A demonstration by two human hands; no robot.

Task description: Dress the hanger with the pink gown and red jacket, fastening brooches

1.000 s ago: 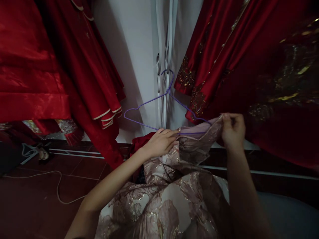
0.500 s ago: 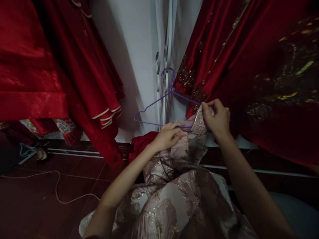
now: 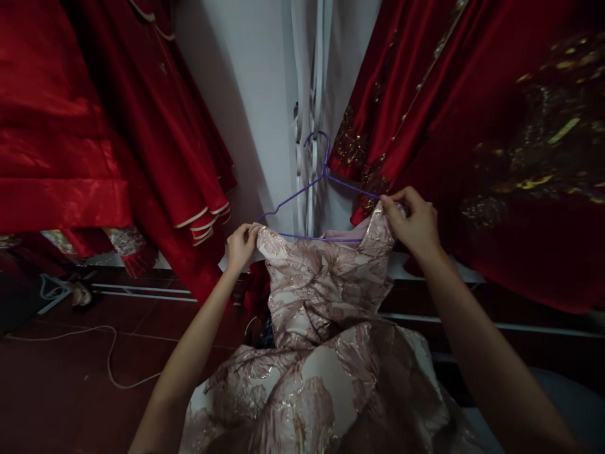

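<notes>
A pale pink dress (image 3: 326, 277) with a metallic flower pattern spreads below a purple wire hanger (image 3: 302, 189). My left hand (image 3: 242, 244) pinches the dress's left shoulder at the hanger's left end. At the opposite end, my right hand (image 3: 412, 222) is closed on the right shoulder strap, thumb and fingers together. Both shoulders sit over the hanger's ends, and its lower bar shows across the neckline. The hanger's hook stands upright in front of pale metal bars. Below, the wide skirt (image 3: 331, 384) bunches toward me.
Red garments (image 3: 61, 139) hang at the left, and red garments with gold trim (image 3: 472, 139) hang at the right. White vertical bars (image 3: 309, 75) stand against the wall. A white cable (image 3: 111, 359) lies on the dark red tiled floor (image 3: 51, 391), near low rack rails (image 3: 142, 290).
My left hand has moved left from the middle of the neckline to the hanger's left end, drawing the dress's shoulder over it. My right hand stays almost in place.
</notes>
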